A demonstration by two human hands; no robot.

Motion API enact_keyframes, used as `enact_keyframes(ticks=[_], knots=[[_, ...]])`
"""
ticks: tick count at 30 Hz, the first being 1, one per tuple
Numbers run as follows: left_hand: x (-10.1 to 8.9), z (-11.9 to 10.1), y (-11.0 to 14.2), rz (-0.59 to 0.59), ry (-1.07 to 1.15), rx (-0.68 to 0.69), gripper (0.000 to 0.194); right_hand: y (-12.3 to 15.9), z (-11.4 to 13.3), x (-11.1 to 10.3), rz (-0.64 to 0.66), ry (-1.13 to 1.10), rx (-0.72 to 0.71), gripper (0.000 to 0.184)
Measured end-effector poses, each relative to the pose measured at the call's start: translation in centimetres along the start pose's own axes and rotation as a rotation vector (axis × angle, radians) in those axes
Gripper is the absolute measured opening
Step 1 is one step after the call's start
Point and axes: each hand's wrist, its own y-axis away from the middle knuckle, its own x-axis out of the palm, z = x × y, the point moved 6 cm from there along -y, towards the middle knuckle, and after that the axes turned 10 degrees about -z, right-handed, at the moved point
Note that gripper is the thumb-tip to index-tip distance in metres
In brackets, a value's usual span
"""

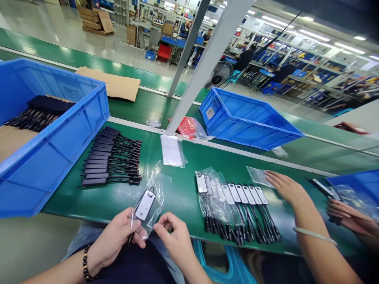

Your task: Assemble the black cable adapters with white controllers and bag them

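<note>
A small black device with a pale label and cables (145, 205) is held by my left hand (120, 232), fingers closed round its cable end. A clear plastic bag (162, 189) surrounds the device, open side towards me. With thumb and fingers pinched, my right hand (174, 236) grips the bag's near edge. Beyond my left hand lies a row of black cabled devices (99, 159), dark faces up. To the right, several labelled devices (245, 193) lie side by side, the left ones in clear bags (214, 189). A stack of flat clear bags (172, 151) lies ahead.
A blue crate (71, 122) with more devices stands left; another blue crate (251, 122) stands beyond the rail. A white post (204, 75) rises ahead. At right, a co-worker's hand (284, 185) touches a clear bag; another hand (349, 215) is near a blue bin (358, 185).
</note>
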Motion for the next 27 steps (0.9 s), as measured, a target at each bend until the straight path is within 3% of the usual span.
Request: enact_keyframes(ticks=[3,6,8,11,13,16,19,23,27], knots=[[0.4,-0.4,-0.1,0.001,-0.089,0.052,0.021,0.0,-0.4,1.6,0.119,-0.177,0.118,0.029],[0.5,-0.5,0.2,0.014,-0.170,0.050,0.019,-0.2,-0.7,2.5,0.137,-0.236,0.184,0.033],[0.3,-0.2,0.6,0.047,-0.152,-0.030,0.027,-0.6,-1.3,2.7,0.145,-0.309,0.254,0.034],[-0.4,0.9,1.5,0.087,-0.020,-0.238,0.059,-1.2,-2.6,2.4,0.130,-0.509,0.410,0.032],[-0.9,1.5,1.9,0.094,0.054,-0.325,0.067,-1.5,-3.1,2.2,0.132,-0.588,0.469,0.029],[-1.0,1.9,2.0,0.099,0.072,-0.299,0.067,-1.3,-2.7,2.7,0.270,-0.513,0.452,0.024],[-0.4,1.9,1.8,0.117,0.064,-0.222,0.063,-0.9,-1.3,3.2,0.393,-0.380,0.335,0.022],[0.6,1.4,1.4,0.154,0.082,-0.160,0.055,-1.1,1.1,2.8,0.495,-0.368,0.204,0.021],[0.8,1.2,1.3,0.213,0.182,-0.207,0.040,-2.2,1.1,1.3,0.483,-0.462,0.340,0.019]])
